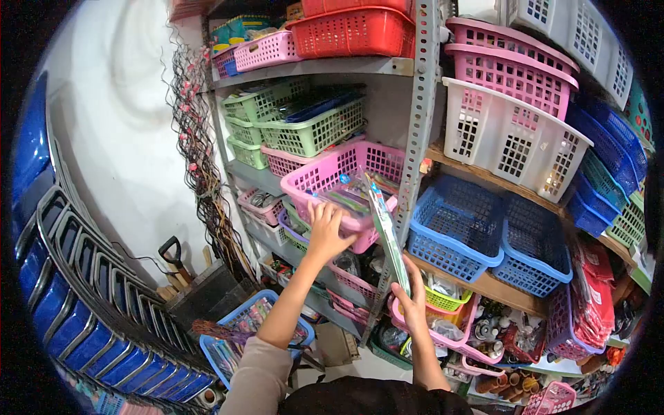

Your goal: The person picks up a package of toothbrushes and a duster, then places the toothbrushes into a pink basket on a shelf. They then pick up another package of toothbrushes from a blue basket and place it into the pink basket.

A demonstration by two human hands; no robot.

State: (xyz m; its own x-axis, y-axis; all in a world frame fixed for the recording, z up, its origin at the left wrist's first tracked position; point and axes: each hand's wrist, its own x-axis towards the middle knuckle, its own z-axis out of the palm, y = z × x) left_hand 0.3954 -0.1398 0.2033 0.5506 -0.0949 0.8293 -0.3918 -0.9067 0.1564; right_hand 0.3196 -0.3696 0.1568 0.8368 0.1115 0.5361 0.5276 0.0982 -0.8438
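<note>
My left hand point(325, 228) reaches up to a pink plastic basket point(325, 176) that is pulled part-way off a metal shelf, with the fingers on its front rim. Packaged goods lie inside the basket. My right hand point(413, 304) holds a flat green-edged package point(384, 225) upright, its top leaning toward the pink basket. The package stands in front of the shelf's grey perforated post point(418, 131).
Shelves hold many plastic baskets: green point(311, 128), red point(353, 31), blue point(456, 228), white point(512, 138) and pink. A blue basket point(242, 332) of goods sits on the floor at my left. Stacked blue trays point(76, 304) line the left wall. Wires hang by the shelf.
</note>
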